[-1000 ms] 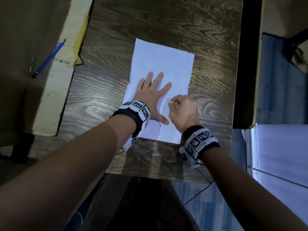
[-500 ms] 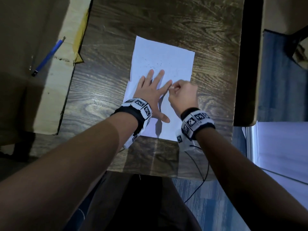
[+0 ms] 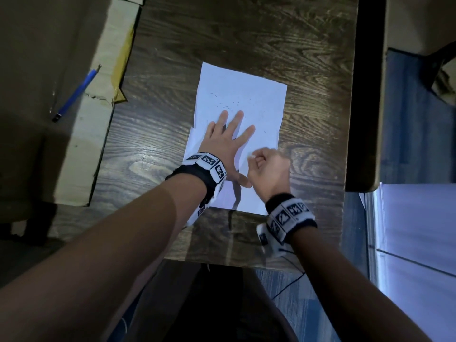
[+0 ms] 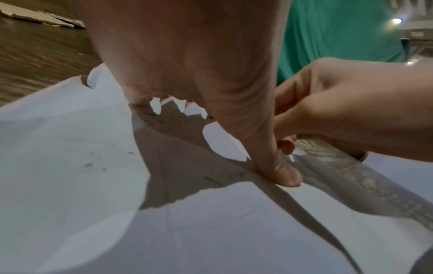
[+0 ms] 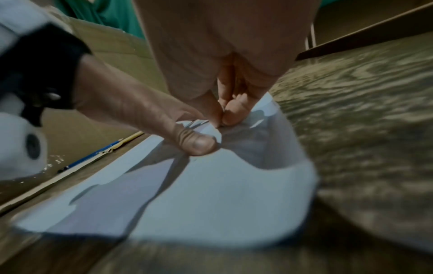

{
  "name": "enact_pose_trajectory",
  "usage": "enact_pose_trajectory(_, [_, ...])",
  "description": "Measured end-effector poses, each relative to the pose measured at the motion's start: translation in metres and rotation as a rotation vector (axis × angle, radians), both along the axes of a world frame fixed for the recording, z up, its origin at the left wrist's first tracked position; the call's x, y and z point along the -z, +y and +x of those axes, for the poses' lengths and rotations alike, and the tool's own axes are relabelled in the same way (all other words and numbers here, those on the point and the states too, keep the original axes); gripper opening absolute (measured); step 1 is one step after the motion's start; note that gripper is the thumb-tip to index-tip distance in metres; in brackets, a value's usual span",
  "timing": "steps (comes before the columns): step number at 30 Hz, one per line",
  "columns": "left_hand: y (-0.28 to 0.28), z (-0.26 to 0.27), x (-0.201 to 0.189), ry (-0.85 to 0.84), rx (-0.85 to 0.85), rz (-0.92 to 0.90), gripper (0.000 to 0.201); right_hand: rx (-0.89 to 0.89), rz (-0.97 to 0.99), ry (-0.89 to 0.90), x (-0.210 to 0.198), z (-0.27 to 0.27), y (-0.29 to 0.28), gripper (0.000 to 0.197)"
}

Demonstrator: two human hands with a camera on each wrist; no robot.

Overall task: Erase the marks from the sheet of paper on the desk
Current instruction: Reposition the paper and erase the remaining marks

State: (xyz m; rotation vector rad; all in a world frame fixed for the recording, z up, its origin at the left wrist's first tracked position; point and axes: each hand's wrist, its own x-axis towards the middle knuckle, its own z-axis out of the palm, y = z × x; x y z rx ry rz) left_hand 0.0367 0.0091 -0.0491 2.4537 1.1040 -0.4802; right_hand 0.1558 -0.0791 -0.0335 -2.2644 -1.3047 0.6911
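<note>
Dark wooden desk (image 3: 246, 33): left hand (image 3: 225, 141) flat on paper (image 3: 259, 95) (fingers spread), right hand (image 3: 269, 169) pinching seemingly an eraser (image 3: 251, 157).

- No words, brand names or numbers can be read in any view.
- The wristbands (image 3: 208, 166) carry black-and-white square code patterns, not letters.
- The sheet of paper (image 3: 259, 95) bears only small dark scribbles towards its far edge, too faint to read as writing.
- The blue pencil (image 3: 75, 95) on the cardboard at the desk's left edge shows no legible print.
</note>
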Motion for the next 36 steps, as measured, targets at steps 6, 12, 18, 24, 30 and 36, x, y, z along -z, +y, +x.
enact_pose_trajectory(6, [0.000,0.000,0.003,0.008,0.007,0.004,0.141,0.007,0.016,-0.017,0.003,0.018,0.041,0.012])
enact_pose_trajectory(12, [0.000,-0.001,0.003,-0.002,0.000,0.011,0.139,-0.009,-0.043,0.003,-0.002,0.007,0.000,0.014])
enact_pose_trajectory(18, [-0.001,-0.001,0.004,0.006,0.007,0.012,0.141,0.089,0.015,0.005,0.004,0.018,0.029,0.011])
enact_pose_trajectory(24, [0.000,-0.001,0.005,0.004,0.003,0.011,0.140,0.018,-0.049,-0.003,0.000,0.020,0.015,0.011])
enact_pose_trajectory(30, [-0.004,0.003,0.003,0.008,-0.015,0.013,0.146,0.064,0.005,-0.001,0.003,0.023,0.020,0.011])
enact_pose_trajectory(36, [-0.005,0.005,0.003,0.024,-0.018,0.018,0.147,0.065,-0.097,0.018,-0.001,0.028,0.006,0.010])
